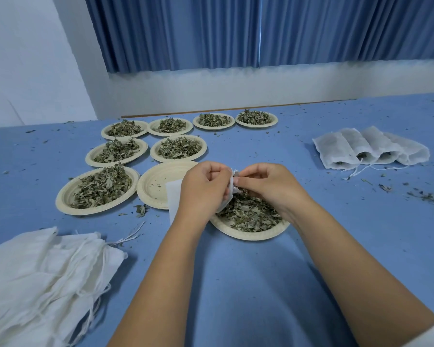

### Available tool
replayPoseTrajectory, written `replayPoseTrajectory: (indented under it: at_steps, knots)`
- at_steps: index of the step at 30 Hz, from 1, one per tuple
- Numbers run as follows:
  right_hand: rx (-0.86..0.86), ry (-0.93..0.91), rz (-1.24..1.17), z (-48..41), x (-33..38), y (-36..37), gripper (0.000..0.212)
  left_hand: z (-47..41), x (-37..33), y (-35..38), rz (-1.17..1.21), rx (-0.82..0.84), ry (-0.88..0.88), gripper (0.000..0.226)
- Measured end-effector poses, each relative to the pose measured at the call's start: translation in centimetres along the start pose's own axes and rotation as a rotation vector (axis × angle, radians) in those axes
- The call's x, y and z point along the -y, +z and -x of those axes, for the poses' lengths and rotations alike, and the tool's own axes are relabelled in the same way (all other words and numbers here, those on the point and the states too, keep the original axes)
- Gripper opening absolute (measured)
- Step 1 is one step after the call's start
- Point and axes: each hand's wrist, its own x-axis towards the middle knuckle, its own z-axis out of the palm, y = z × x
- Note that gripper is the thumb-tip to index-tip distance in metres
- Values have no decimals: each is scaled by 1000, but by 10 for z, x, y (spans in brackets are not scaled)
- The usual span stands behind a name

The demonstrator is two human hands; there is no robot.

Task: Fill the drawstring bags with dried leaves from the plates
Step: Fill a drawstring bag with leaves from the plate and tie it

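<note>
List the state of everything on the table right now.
bag, held over near plate
left hand, grips bag
right hand, pinches bag mouth
near plate, partly full of leaves
centre plate, nearly empty
seven other plates, heaped
filled bags, lying, mouths open
empty bags, piled flat

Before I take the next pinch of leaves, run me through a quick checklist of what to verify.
1. Left hand grips the bag: ok.
2. Right hand pinches at the bag's mouth: ok.
3. Mouth held open: cannot tell, fingers hide it.
4. Leaves left on the near plate: ok.
5. Bag over that plate: ok.
6. How full the bag is: cannot tell.
</note>
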Motion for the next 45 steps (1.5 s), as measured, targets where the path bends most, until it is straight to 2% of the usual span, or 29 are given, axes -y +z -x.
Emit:
replayPoseTrajectory:
  at_steps: [2,5,9,12,16,19,22,26,29,33,38,42,45]
  knots:
    - [5,95,-2,-3,-1,-2,26,1,-2,-1,1,11,1,12]
    - [136,204,-43,-5,-1,-5,34,2,-5,-2,16,34,-25,11]
    - [247,247,-54,-4,-1,-4,17,4,-8,-3,-24,65,-44,13]
    - [232,233,22,-3,-1,-1,15,4,-9,-4,-42,73,-26,13]
    - [129,198,98,-2,-1,-2,6,6,-9,-3,-110,119,43,13]
    - [78,173,93,-2,-3,2,11,9,-7,1,-189,180,104,11]
    - [73,181,49,0,0,2,5,8,-4,1,-234,94,130,10]
    - [128,266,-302,1,10,-7,27,2,-3,-4,-235,-54,142,11]
    - [108,284,-344,0,15,-12,17,-2,-2,-7,-173,-131,145,10]
    - [72,193,-208,1,13,-10,2,-3,-1,-6,-152,-152,151,9]
    - [37,-31,-63,5,12,-3,2,0,-2,-6,-178,-93,161,10]
    - [-29,-132,67,8,10,4,10,4,-5,-3,-180,13,155,11]
    - [-85,-210,262,10,7,7,25,6,-6,-2,-177,58,173,12]
